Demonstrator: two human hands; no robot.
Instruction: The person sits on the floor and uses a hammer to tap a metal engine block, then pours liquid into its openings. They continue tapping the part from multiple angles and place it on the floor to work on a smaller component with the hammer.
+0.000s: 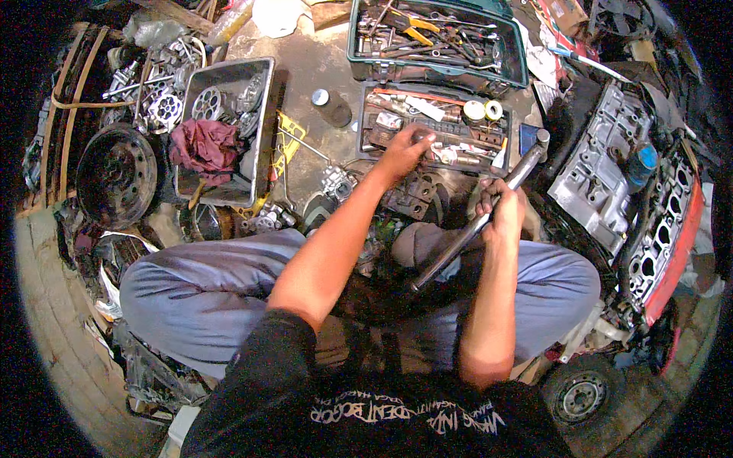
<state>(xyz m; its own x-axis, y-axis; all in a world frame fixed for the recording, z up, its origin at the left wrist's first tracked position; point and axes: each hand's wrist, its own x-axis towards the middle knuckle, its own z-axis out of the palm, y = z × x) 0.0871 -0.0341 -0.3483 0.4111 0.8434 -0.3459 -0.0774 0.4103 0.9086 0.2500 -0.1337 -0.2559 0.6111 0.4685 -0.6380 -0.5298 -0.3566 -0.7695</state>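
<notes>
My right hand point(502, 210) is wrapped around a long metal socket wrench point(466, 238). The wrench slants over my right thigh, its head up by the tray's right corner and its other end low between my legs. My left hand point(407, 155) is over the near side of a dark tool tray point(366, 122), fingers curled together; whatever is in them, if anything, is hidden. Around those fingers lie sockets, small metal parts and two tape rolls point(483, 111). Below the tray, a dark metal block point(416, 197) sits between my feet.
Behind the tray stands a green toolbox point(439, 72) full of wrenches and pliers. At left are a grey bin point(263, 114) with parts and a maroon rag point(205, 151), and a wheel rim point(116, 175). A dark canister point(332, 108) stands mid-floor. Engine castings point(603, 172) crowd the right.
</notes>
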